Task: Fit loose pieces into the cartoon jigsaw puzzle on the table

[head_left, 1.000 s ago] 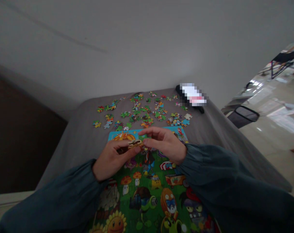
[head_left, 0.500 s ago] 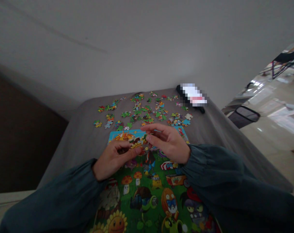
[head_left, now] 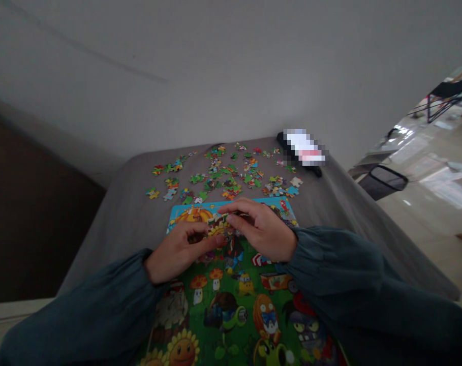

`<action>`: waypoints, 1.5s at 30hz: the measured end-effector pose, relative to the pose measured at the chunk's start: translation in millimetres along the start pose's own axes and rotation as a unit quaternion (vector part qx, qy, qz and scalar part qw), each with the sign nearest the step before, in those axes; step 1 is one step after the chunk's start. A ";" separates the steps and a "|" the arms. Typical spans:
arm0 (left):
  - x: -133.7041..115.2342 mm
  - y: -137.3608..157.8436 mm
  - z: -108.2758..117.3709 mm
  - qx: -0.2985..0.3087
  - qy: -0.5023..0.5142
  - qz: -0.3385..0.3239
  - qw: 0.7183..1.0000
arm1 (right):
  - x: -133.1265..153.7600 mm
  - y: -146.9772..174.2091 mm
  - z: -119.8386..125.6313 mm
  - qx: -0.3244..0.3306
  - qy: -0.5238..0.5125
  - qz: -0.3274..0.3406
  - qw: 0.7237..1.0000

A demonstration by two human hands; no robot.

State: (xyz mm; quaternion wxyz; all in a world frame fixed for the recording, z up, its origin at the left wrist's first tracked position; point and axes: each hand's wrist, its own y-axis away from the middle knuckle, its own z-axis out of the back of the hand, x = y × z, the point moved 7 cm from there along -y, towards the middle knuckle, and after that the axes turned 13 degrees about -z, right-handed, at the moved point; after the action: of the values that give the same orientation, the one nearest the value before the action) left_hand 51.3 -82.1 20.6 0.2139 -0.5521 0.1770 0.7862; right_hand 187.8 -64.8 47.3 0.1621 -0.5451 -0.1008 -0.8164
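Left hand (head_left: pixel 180 250) leads from the near side, thumb stretched forward and fingers bent, and between them sits a small cluster of joined pieces (head_left: pixel 216 230), a yellow flower showing on its face. Across from it comes the right hand (head_left: pixel 264 230), half curled, index finger arched above the thumb, fingertips right at the cluster's far edge; whether they pinch a piece there, I cannot tell.

Straight below both hands lies the puzzle board (head_left: pixel 231 292), a bright cartoon scene: blue along the far edge, deep green through the middle, mushrooms, a sunflower and a goggle-eyed walnut nearer the body. Dark teal sleeves (head_left: pixel 343 264) frame it, gathered at both wrists and covering parts of the board's sides.

Just beyond the far edge, loose puzzle pieces (head_left: pixel 219 178) spread in rough clumps, green, red, blue and white, all over the far half of the grey cloth (head_left: pixel 127 213). Off to the right of them, a phone (head_left: pixel 304 147) with a blurred-out, lit screen rests on something black near the corner. Behind everything rises a plain pale wall (head_left: pixel 215 76), with shiny floor (head_left: pixel 436 213) away to the right.
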 end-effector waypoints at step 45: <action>6.8 4.1 -6.8 0.062 -0.040 -0.006 0.997 | 0.8 1.7 -5.6 0.072 0.078 -0.025 0.994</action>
State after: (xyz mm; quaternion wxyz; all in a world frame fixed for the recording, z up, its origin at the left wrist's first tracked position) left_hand 52.5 -88.1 12.1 0.2594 -0.5069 0.2139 0.7938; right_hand 183.4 -68.4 45.8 0.1879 -0.4637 -0.1595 -0.8510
